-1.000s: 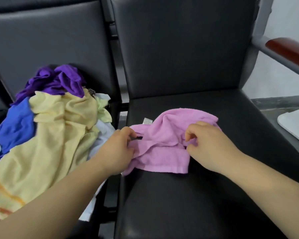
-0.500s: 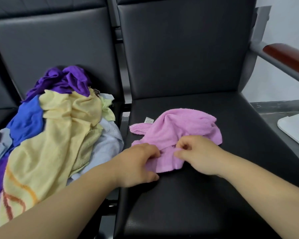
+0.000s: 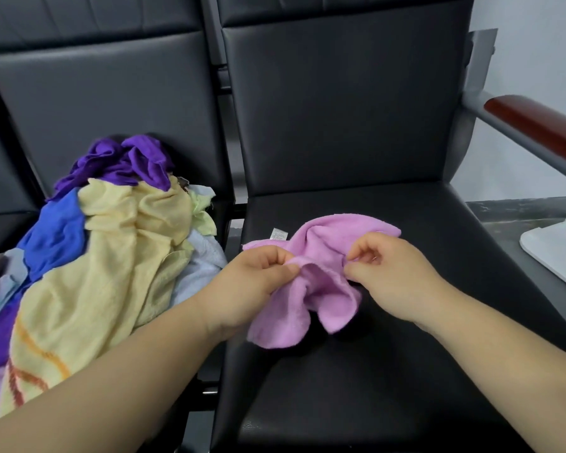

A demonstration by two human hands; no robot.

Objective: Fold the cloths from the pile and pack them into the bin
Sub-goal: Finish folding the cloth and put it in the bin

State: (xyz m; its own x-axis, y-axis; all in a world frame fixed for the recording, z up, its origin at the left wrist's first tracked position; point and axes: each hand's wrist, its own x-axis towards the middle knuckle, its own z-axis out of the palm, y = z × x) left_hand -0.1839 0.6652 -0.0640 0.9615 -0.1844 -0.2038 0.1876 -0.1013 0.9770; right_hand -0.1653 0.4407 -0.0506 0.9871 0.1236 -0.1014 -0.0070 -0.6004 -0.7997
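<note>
**Pink cloth pinched in both hands over chair seat**

Nearest, a bare stretch of the black seat (image 3: 373, 371) is lying open below the forearms. The left hand (image 3: 255, 282) and right hand (image 3: 389, 276) are each pinching a gathered edge of the pink cloth (image 3: 324, 246) between thumb and fingers. Its near hem is hanging crumpled, and its far part is lying on the seat, white label (image 3: 279, 234) showing. The pile (image 3: 111, 256) is sitting on the neighbouring seat, just beside the left forearm. Farther right, a white object (image 3: 559, 253) and the armrest (image 3: 536, 125) are bounding that side.
</note>
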